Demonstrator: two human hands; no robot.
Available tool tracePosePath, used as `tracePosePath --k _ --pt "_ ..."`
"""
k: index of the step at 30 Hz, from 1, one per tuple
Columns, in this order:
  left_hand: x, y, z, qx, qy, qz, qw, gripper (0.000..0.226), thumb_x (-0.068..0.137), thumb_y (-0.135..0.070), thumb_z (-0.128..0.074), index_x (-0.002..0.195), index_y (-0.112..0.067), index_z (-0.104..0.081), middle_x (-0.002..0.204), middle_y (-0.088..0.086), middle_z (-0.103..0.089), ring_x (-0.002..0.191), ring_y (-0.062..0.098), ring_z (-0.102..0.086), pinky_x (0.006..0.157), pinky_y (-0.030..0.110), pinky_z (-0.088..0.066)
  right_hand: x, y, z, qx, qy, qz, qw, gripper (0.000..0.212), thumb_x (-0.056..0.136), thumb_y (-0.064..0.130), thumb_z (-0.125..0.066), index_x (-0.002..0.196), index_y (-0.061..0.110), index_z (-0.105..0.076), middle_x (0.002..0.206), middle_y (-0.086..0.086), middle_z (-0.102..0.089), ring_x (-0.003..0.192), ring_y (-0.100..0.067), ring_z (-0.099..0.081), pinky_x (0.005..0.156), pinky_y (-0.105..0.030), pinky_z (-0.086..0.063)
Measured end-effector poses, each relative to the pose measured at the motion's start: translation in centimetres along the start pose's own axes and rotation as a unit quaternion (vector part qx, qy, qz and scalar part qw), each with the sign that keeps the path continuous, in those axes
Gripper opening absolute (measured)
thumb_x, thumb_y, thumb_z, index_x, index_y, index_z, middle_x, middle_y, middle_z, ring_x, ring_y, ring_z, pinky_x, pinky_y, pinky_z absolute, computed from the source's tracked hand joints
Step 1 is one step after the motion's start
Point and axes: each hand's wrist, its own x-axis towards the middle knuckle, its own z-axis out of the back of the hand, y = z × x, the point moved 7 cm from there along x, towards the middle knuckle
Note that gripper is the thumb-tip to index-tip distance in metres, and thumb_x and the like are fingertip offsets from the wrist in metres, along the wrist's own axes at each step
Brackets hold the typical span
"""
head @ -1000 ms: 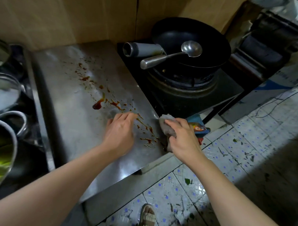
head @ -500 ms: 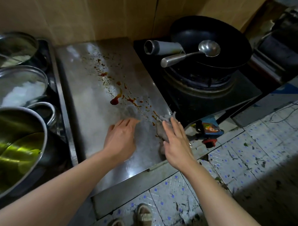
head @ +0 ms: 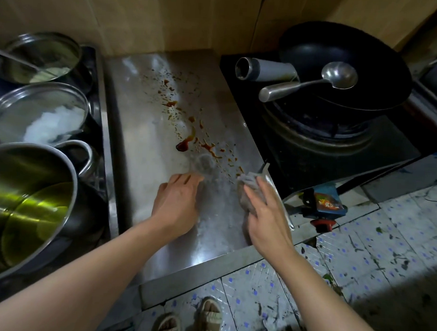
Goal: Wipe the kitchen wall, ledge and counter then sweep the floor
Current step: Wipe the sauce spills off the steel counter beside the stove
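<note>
I see right hand pressing the cloth flat under straight fingers; left hand spread on the counter. Sauce spill sits just beyond both hands. I'd push forward through it with firm pressure.

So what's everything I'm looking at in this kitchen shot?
counter: one, steel, centre
sauce spill: one trail, red-brown, across the counter
cloth: one, grey, counter's right edge, under the right hand
wok: one, black, on the burner at right
ladle: one, steel, lying in the wok
pots: three, steel, at left
wall: tan, behind the counter
floor: pale tiles, littered, lower right
sandals: two, beige, bottom edge
left hand: flat on the counter
right hand: pressing the cloth
</note>
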Motion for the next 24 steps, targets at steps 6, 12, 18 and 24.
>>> tracePosePath --k 6,12,18,24 --pt "0.6 0.7 0.1 0.005 -0.002 0.007 1.0 0.052 0.084 -0.003 -0.048 0.132 -0.022 -0.04 0.139 -0.003 -0.042 0.127 0.022 -0.035 0.099 0.034 -0.034 2.1 1.8 -1.0 0.016 -0.045 -0.047 0.998 0.063 0.084 -0.004 -0.038 0.144 0.014 -0.037 0.156 -0.009 -0.018 0.145 -0.026 -0.009 0.12 -0.035 -0.008" --pt "1.0 0.8 0.2 -0.007 -0.004 0.016 1.0 0.048 0.084 -0.002 -0.047 0.128 -0.02 -0.044 0.135 -0.002 -0.045 0.124 0.023 -0.037 0.099 0.035 -0.036 2.2 3.2 -2.3 0.023 -0.01 0.045 0.999 0.064 0.076 -0.004 -0.035 0.137 0.012 -0.048 0.151 -0.012 -0.032 0.141 -0.031 -0.024 0.117 -0.043 -0.02" --pt "1.6 2.3 1.5 -0.013 -0.028 0.039 0.999 0.053 0.083 0.001 -0.049 0.131 -0.02 -0.042 0.137 -0.002 -0.043 0.125 0.022 -0.036 0.101 0.034 -0.033 6.8 3.1 -1.2 0.003 -0.031 -0.031 0.999 0.064 0.086 -0.004 -0.041 0.146 0.015 -0.033 0.158 -0.007 -0.011 0.146 -0.024 -0.004 0.12 -0.035 -0.005" --pt "2.3 3.6 2.3 -0.016 -0.028 0.072 0.997 0.055 0.085 -0.006 -0.053 0.136 -0.021 -0.037 0.142 -0.002 -0.039 0.129 0.022 -0.034 0.103 0.034 -0.031 7.8 6.6 -3.3 0.039 0.022 0.094 0.995 0.059 0.085 -0.004 -0.04 0.141 0.017 -0.043 0.155 -0.005 -0.023 0.144 -0.024 -0.016 0.116 -0.029 -0.009"
